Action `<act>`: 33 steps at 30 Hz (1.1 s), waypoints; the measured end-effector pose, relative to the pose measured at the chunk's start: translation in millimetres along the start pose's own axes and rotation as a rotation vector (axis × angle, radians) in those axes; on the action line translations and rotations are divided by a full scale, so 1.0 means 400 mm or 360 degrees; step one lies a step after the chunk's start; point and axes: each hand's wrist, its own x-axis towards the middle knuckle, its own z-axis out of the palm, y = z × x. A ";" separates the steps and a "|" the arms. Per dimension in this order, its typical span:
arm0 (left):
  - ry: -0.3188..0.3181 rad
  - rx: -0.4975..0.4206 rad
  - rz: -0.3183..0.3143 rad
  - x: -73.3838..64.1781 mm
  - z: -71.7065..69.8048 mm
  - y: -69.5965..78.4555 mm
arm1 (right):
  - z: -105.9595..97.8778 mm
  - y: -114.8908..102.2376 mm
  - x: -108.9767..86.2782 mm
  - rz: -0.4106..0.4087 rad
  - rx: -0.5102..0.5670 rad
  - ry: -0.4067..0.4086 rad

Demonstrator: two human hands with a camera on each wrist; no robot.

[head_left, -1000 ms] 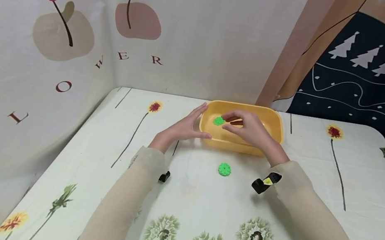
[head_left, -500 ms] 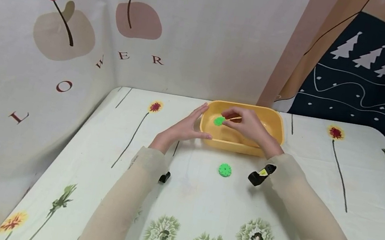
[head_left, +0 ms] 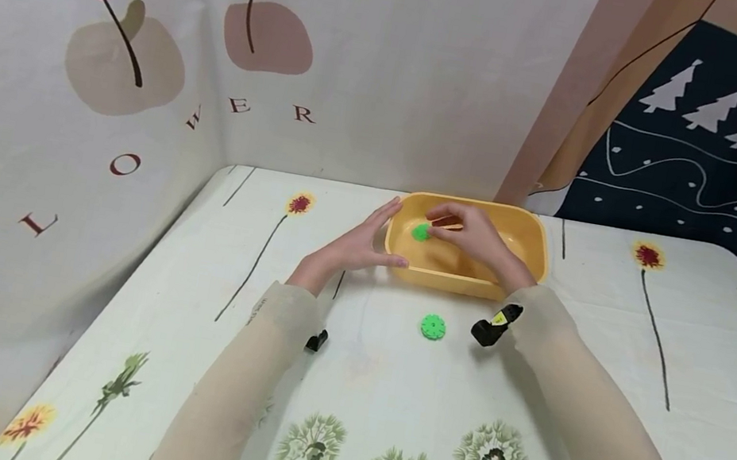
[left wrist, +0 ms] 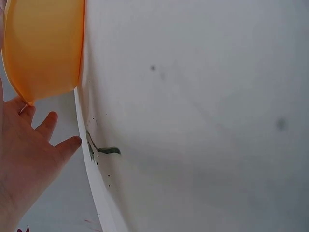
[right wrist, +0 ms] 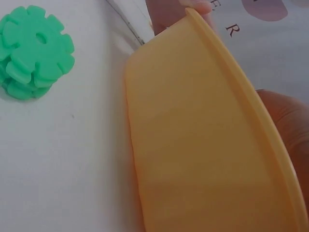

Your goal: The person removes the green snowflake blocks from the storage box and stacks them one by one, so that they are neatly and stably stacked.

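A yellow plastic basin [head_left: 440, 280] stands at the back of the table. My left hand [head_left: 362, 242] lies along its left end, thumb at the front corner and straight fingers by the back one; in the left wrist view the fingertips [left wrist: 28, 112] meet the rim. Over the basin, my right hand [head_left: 472, 238] has bent fingers. Their tips are right at the edge of a green notched disc [head_left: 420, 232], and I cannot tell whether they pinch it. In front of the basin lie stacked green notched discs [head_left: 433, 327], seen closer as a green stack [right wrist: 38, 46].
A white flower-print cloth [head_left: 358, 389] covers the table. Behind it hangs a pale printed curtain [head_left: 394, 65], with a dark tree-patterned cloth [head_left: 723, 182] at the right. Both forearms reach in from the front, each wearing a black wrist camera.
The right hand's thumb and fingers have drawn closer together beside the disc in the basin, and its wrist has shifted left. The left hand keeps its place at the rim.
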 end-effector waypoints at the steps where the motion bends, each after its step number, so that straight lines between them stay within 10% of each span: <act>1: 0.0000 0.0003 0.0004 0.000 0.000 0.000 | 0.001 0.004 0.002 -0.0003 0.0010 -0.0011; 17: 0.0007 0.0015 -0.0033 0.001 0.005 0.001 | 0.015 0.020 -0.003 0.0038 -0.0052 -0.0366; 33: 0.0011 -0.0002 -0.0054 -0.002 0.004 0.006 | 0.021 0.040 0.012 0.0096 -0.0098 -0.0321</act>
